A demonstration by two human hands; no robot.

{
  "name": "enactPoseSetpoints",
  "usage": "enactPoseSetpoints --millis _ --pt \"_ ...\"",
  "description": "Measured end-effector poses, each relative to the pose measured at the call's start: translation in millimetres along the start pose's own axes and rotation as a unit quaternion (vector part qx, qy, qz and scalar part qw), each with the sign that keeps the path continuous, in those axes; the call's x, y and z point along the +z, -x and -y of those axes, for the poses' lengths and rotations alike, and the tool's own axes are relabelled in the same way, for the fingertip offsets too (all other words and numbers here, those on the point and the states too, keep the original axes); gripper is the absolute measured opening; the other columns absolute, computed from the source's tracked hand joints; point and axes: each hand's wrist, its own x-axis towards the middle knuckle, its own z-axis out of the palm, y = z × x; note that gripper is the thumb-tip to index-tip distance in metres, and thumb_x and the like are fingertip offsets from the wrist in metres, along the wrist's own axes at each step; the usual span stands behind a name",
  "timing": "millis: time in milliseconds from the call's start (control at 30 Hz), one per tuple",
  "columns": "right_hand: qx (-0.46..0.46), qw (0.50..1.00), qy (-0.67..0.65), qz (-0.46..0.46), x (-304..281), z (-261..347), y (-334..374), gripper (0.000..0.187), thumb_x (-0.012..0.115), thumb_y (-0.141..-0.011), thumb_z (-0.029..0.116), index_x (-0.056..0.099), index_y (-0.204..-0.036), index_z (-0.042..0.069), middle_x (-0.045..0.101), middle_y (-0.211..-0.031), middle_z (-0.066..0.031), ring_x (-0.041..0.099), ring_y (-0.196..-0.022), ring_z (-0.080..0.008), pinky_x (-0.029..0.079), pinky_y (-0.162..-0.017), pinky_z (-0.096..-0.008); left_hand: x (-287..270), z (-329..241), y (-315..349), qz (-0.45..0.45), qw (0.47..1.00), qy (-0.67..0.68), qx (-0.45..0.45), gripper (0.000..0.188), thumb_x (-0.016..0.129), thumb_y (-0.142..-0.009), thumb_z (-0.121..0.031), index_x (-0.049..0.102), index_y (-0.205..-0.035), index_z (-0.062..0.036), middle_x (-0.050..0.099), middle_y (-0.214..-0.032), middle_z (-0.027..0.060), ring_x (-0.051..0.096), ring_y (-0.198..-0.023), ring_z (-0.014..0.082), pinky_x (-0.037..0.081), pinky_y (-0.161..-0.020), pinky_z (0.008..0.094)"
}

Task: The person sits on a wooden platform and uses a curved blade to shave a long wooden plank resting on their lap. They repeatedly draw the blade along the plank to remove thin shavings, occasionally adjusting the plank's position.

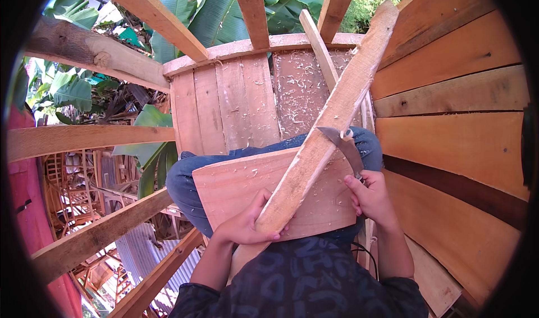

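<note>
Dark patterned fabric of the person's shirt (303, 278) fills the lower middle of the frame, with both forearms rising from it. Just above, the left hand (245, 223) is clenched around the lower end of a long rough wooden strip (328, 121), which slants from the lower centre up to the upper right of the frame. That strip lies across a wide flat board (236, 186) resting on the person's lap, over blue jeans (182, 180). At right of centre, the right hand (371, 197) grips the handle of a curved blade (339, 141), whose edge touches the right side of the strip about midway along it. Pale shavings (297, 93) are scattered over the plank wall (241, 99) in the upper middle and over the board. Orange-brown planks (455, 144) curve down the right side. Bare timber beams (90, 141) cross the left side, with banana leaves (73, 90) behind them.
</note>
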Motion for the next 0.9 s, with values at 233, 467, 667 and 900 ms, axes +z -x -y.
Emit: enactPoseSetpoints --millis 233,467,667,900 --pt "0.034 0.982 0.062 0.175 9.9 -3.2 -0.8 0.033 0.063 -0.093 0.030 0.063 -0.082 -0.002 0.050 -0.049 0.0011 0.048 -0.038 -0.0060 0.034 -0.035 -0.0224 -2.9 0.9 3.7 0.000 0.999 -0.049 -0.025 0.069 0.076 -0.079 -0.006 0.026 -0.127 -0.0044 0.056 -0.113 0.0133 0.061 -0.100 0.0184 0.052 -0.084 0.0346" --pt "0.043 0.982 0.074 0.169 25.9 3.1 12.6 0.034 0.060 -0.095 0.022 0.054 -0.068 0.003 0.049 -0.049 0.0004 0.045 -0.037 -0.0061 0.033 -0.036 -0.0227 -4.7 0.5 4.3 0.009 0.998 -0.066 -0.012 0.068 0.076 -0.078 -0.005 0.027 -0.125 -0.0051 0.057 -0.111 0.0129 0.061 -0.099 0.0176 0.051 -0.085 0.0353" --pt "0.073 0.976 0.089 0.184 17.6 -0.9 17.8 0.038 0.060 -0.094 0.024 0.052 -0.063 0.005 0.048 -0.046 0.0007 0.047 -0.037 -0.0068 0.034 -0.036 -0.0230 -1.6 -6.1 -0.7 0.012 0.999 -0.043 -0.023 0.063 0.076 -0.077 -0.005 0.029 -0.119 -0.0064 0.057 -0.113 0.0136 0.061 -0.098 0.0173 0.050 -0.086 0.0352" --pt "0.068 0.988 0.039 0.134 16.1 -5.3 14.4 0.034 0.059 -0.095 0.023 0.053 -0.068 0.003 0.048 -0.048 0.0001 0.045 -0.036 -0.0067 0.034 -0.035 -0.0229 -5.3 0.6 -1.5 0.026 0.999 -0.021 -0.007 0.063 0.076 -0.077 -0.005 0.029 -0.120 -0.0060 0.056 -0.114 0.0128 0.061 -0.098 0.0174 0.050 -0.086 0.0348"
